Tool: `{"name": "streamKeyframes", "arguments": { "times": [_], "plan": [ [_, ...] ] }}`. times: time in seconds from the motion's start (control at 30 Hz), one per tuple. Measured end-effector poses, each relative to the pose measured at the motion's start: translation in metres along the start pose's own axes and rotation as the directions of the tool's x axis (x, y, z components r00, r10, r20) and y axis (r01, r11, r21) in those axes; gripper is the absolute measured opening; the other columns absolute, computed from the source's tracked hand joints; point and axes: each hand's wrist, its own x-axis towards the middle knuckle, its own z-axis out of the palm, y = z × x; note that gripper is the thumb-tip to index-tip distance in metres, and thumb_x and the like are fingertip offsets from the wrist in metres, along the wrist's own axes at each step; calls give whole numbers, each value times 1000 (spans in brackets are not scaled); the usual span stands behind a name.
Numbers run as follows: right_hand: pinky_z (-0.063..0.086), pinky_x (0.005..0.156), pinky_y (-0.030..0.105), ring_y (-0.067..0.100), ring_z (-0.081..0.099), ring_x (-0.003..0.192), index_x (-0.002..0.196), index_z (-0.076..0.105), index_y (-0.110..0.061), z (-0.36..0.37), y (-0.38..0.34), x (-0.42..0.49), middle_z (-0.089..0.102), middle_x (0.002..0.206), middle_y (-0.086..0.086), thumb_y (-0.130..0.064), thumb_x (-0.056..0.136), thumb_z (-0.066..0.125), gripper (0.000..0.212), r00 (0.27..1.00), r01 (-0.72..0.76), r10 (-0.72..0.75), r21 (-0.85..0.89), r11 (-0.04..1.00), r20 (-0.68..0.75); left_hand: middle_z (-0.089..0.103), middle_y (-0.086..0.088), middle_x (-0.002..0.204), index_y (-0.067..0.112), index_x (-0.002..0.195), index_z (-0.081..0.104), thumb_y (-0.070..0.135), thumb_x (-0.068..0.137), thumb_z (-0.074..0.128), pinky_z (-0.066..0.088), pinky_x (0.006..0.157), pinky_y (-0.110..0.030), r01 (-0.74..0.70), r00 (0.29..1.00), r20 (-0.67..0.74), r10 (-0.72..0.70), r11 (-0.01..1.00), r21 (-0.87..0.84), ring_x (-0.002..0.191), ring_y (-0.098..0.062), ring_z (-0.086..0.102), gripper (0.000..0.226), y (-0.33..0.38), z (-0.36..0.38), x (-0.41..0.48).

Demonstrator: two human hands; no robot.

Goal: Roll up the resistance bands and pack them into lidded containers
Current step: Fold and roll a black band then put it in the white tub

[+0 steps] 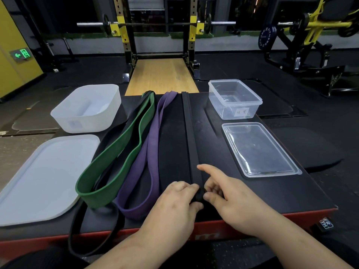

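A narrow black band (188, 133) lies straight along the middle of the black platform (252, 191). Its near end is a small roll that both hands pinch. My left hand (174, 204) grips the roll from the left. My right hand (229, 199) pinches it from the right, index finger stretched out over the band. A purple band (150, 152) and a green band (116, 158) lie flat to the left. Another black band (93, 230) runs under the green one and hangs over the front edge.
A frosted white tub (87, 107) stands at the back left, its white lid (38, 177) in front of it. A clear container (234, 99) stands at the back right with its clear lid (258, 149) nearer. A squat rack and barbell stand behind.
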Motion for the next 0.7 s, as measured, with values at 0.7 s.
{"name": "streamKeyframes", "arguments": {
  "times": [0.7],
  "plan": [
    [47, 78, 18, 2, 59, 91, 115, 63, -48, -9, 9, 8, 62, 92, -16, -40, 91, 74, 28, 999, -20, 19, -28, 999, -44, 54, 13, 124, 27, 139, 58, 32, 99, 62, 20, 94, 3, -19, 1000, 16, 19, 999, 28, 120, -2, 44, 40, -13, 0, 22]
  ]
}}
